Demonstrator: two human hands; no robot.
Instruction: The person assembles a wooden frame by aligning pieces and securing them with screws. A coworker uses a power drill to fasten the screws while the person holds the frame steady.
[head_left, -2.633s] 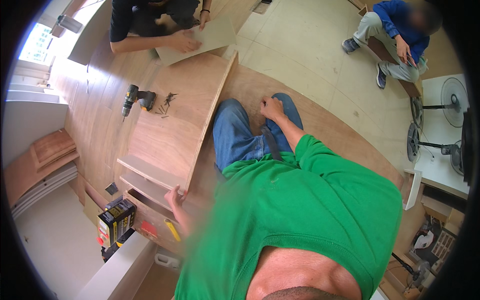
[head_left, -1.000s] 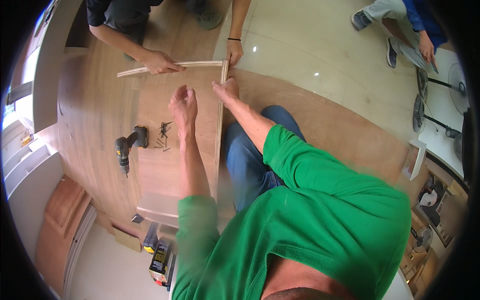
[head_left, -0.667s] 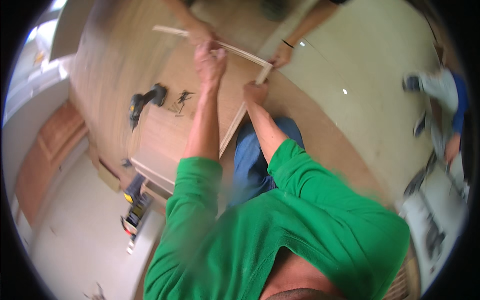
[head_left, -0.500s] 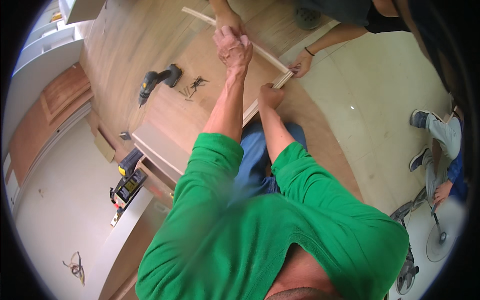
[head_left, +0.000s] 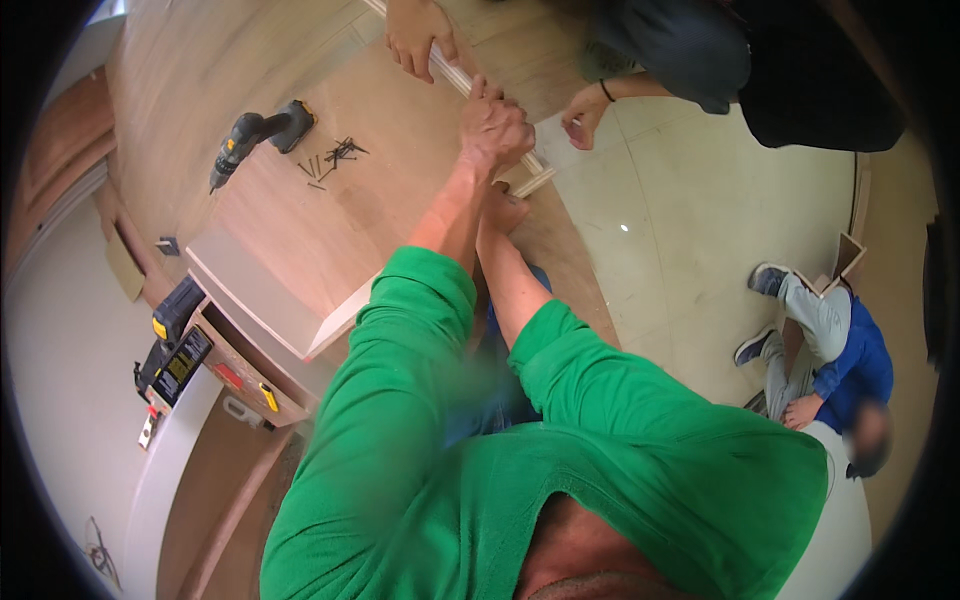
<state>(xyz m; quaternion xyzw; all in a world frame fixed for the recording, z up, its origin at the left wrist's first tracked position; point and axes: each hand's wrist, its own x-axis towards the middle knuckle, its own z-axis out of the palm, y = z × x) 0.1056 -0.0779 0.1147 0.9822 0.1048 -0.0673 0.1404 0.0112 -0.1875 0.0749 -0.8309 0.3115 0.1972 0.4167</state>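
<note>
My left hand (head_left: 497, 125) is closed round a narrow wooden board (head_left: 455, 75) that stands on edge, close to where it meets a second board (head_left: 340, 320) at a corner. Just below it, my right hand (head_left: 505, 208) grips that second board near the same corner; some of its fingers are hidden. Farther up the first board, another person's hand (head_left: 420, 40) rests over it. That person's other hand (head_left: 585, 115) hovers off the corner, fingers curled. Beneath the boards lies a flat plywood sheet (head_left: 270, 215).
A cordless drill (head_left: 262, 140) and loose screws (head_left: 340, 155) lie on the wood to the left. A second power tool (head_left: 178, 310) and a black box (head_left: 183, 365) sit nearer, by a cabinet. A person in blue (head_left: 855, 370) sits at the right.
My left hand has slid along the board toward the corner. The other person's hand has let go of the corner and drawn away. The whole view has shifted.
</note>
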